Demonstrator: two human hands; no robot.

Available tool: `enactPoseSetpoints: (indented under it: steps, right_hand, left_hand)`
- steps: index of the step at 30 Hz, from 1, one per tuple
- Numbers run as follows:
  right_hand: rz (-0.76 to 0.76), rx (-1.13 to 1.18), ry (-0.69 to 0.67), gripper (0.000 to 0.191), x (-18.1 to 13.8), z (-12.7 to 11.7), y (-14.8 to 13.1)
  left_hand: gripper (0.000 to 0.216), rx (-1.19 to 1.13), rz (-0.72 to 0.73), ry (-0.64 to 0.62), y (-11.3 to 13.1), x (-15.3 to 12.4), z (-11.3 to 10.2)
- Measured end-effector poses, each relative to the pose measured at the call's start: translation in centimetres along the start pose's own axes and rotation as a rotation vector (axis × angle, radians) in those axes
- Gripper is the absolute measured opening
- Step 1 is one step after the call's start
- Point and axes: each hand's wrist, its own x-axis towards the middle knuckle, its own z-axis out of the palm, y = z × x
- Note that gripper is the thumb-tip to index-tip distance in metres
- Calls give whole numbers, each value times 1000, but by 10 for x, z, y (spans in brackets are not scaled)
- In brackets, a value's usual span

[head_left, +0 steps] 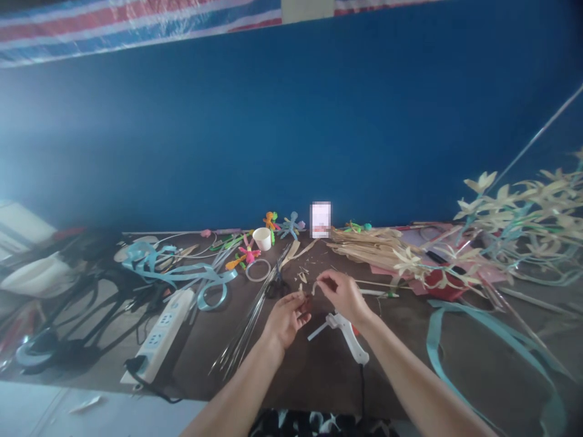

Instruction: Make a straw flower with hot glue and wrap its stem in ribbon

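1. Patterned cloth (319,422) is showing at the bottom, with your forearms reaching past it over the dark table (195,364).
2. Your right hand (342,294) is pinching a small pale strip (314,288) between thumb and fingertips, the gap closed down to the strip's thickness; the strip is hanging just above the table, between your hands.
3. Your left hand (288,315) is facing it with fingers curled and thumb close to them; whether these fingers are gripping anything is too small to tell.
4. Between your forearms, a white glue gun (350,337) is lying, its black cord (362,391) running toward the near edge and limiting your room there.
5. On your left, scissors (276,285) are lying just beyond your left hand, and thin wires (248,334) are stretching alongside your forearm; table top is showing between them and the power strip (161,334).
6. On your right, table top is showing between your forearm and a looped blue ribbon (435,340), giving sideways room.
7. Ahead, a paper cup (262,238) and dried husks (368,246) are sitting near the far edge, where a blue wall (291,121) is closing off your reach.
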Motion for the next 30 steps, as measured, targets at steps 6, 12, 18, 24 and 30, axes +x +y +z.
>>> enactPoseSetpoints:
  steps: [6,12,18,24,30]
  right_hand:
    - [-148,79,36,17,-19,-5,-7]
    - [-177,120,75,13,-22,-2,-6]
    - [-91,194,110,11,-22,3,-9]
    - [233,440,166,19,-34,14,-7]
    - [369,602,77,19,-38,16,0]
  left_hand:
    - [10,-62,-80,-120,-1,-5,13]
    - [10,-100,-64,-149,1,-13,18]
    - [11,-55,14,-107,1,-12,19]
    - [14,132,287,-9,-6,-6,17]
    - [18,232,318,35,-13,-1,14]
